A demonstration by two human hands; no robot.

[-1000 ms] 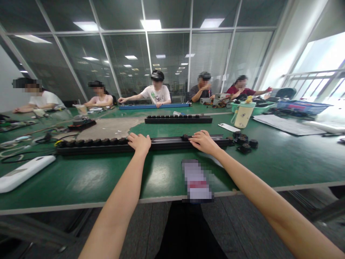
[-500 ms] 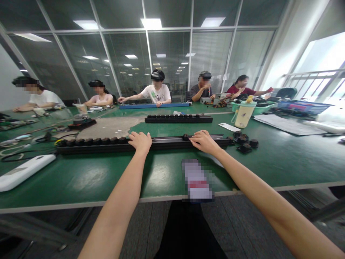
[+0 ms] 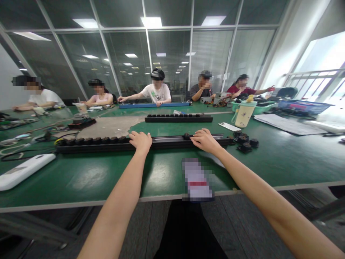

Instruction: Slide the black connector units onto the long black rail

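A long black rail (image 3: 102, 147) with a row of small black blocks lies across the green workbench (image 3: 81, 176) in front of me. My left hand (image 3: 140, 141) rests on it, fingers spread over its near edge. My right hand (image 3: 205, 141) lies on the same rail, just right of a single black block (image 3: 186, 136). Neither hand visibly grips anything. Several loose black blocks (image 3: 244, 142) sit beyond the rail's right end. Below my hands, a pixelated flat object (image 3: 197, 180) lies at the bench edge.
A second black rail (image 3: 178, 118) lies beyond the first, and a white phone (image 3: 229, 126) lies to its right. A white oblong case (image 3: 23, 172) lies at the left. A cream bottle (image 3: 241, 116), papers (image 3: 289, 124) and co-workers sit further off.
The view has tilted slightly. Both hands stay on the rail, with only a small shift, and no object has visibly moved.
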